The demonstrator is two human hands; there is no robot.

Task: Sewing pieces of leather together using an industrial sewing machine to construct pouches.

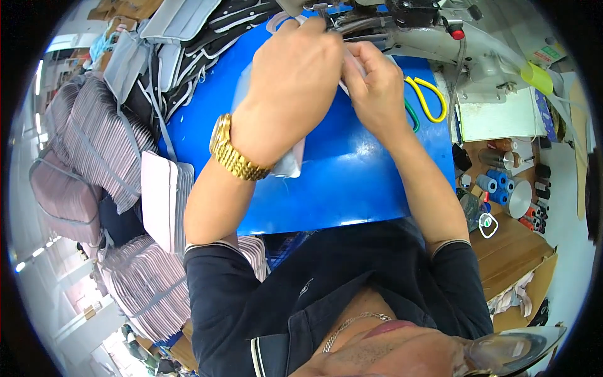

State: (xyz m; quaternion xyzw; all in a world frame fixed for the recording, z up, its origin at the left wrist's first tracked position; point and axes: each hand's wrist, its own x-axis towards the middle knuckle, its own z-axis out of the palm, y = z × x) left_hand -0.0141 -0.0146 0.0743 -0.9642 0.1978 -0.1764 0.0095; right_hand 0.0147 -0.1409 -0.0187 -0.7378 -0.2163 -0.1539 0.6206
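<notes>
My left hand (295,85), with a gold watch (235,151) on its wrist, is up at the sewing machine's head (320,12). Its fingers are curled over a pale grey fabric piece (290,164), most of which the hand and wrist hide. Close beside it, my right hand (377,81) is closed in a pinch on the pale edge of the work, thumb against fingers. A loop of pale strip (276,22) shows just past my left knuckles. The needle area is hidden behind my hands.
Yellow-handled scissors (434,103) and a green handle (412,117) lie on the blue table (352,188), right of my right hand. Bundled pink-grey fabric stacks (94,132) stand left; black and grey pieces (188,50) lie far left. Blue thread cones (499,182) and a cardboard box (509,257) are right.
</notes>
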